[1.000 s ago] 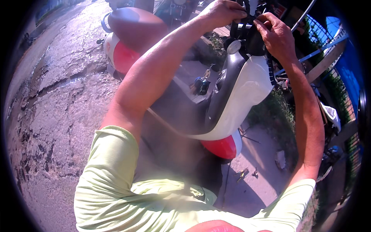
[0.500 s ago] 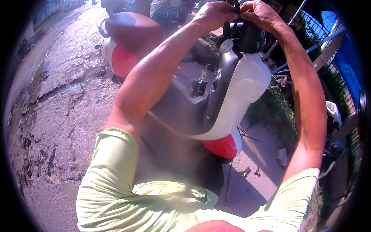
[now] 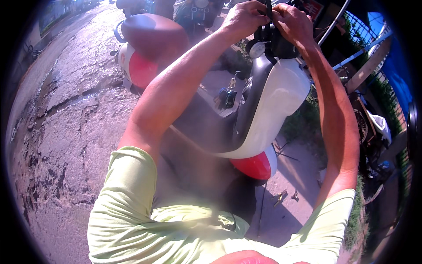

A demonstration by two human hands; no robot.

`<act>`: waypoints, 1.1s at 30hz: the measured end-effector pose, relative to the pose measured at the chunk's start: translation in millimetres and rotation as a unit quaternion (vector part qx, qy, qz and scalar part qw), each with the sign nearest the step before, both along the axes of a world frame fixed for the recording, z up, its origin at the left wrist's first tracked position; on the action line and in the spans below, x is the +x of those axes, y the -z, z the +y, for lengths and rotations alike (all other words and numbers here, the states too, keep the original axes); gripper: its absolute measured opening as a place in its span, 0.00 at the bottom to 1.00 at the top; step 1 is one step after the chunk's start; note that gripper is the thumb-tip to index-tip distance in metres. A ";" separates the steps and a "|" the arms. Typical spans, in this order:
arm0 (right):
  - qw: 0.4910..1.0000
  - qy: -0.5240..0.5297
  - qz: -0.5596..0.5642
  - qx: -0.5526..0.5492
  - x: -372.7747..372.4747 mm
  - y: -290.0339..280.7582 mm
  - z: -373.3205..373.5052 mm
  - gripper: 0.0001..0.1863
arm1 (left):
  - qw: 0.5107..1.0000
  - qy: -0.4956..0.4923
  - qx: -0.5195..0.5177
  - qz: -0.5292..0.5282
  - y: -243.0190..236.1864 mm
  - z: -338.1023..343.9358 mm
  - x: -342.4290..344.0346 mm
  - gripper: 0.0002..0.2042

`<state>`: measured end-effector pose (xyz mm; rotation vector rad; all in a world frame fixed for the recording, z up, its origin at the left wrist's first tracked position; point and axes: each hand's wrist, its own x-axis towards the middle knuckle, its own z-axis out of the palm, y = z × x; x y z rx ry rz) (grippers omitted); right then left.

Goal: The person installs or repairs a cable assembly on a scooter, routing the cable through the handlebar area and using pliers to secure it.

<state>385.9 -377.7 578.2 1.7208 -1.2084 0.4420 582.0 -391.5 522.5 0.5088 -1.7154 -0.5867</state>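
A scooter with a white front panel, red-and-white body parts and a brown seat stands before me. At its handlebar, near the top edge, my left hand is closed, thumb and fingers pinching a narrow black upright piece. On the other side of that piece my right hand is curled, its fingertips against it. The picture's edge cuts off the upper end, so I cannot tell its kind. Just below the hands sits a round light-coloured disc. A bunch of keys hangs by the black inner panel.
Cracked pavement stretches along the left. Another motorbike is parked beyond the seat. To the right are grass, a metal fence, a blue sheet and a white bag among clutter.
My right hand has turned and dropped slightly, and its forearm has swung inward to the left. The left hand stays almost in place at the black piece.
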 end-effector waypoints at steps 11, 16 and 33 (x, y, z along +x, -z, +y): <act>0.778 -0.226 -0.504 0.299 74.2 -11.1 95.3 0.14 | 0.998 0.028 0.055 0.000 5.0 18.4 8.9 0.16; 0.867 -0.171 -0.374 0.283 52.1 -22.4 62.1 0.15 | 0.981 -0.114 -0.097 -0.123 -1.3 16.3 3.2 0.15; 0.906 -0.171 -0.315 0.224 27.6 -9.6 53.4 0.18 | 0.979 -0.083 0.020 -0.183 -11.7 42.3 17.0 0.14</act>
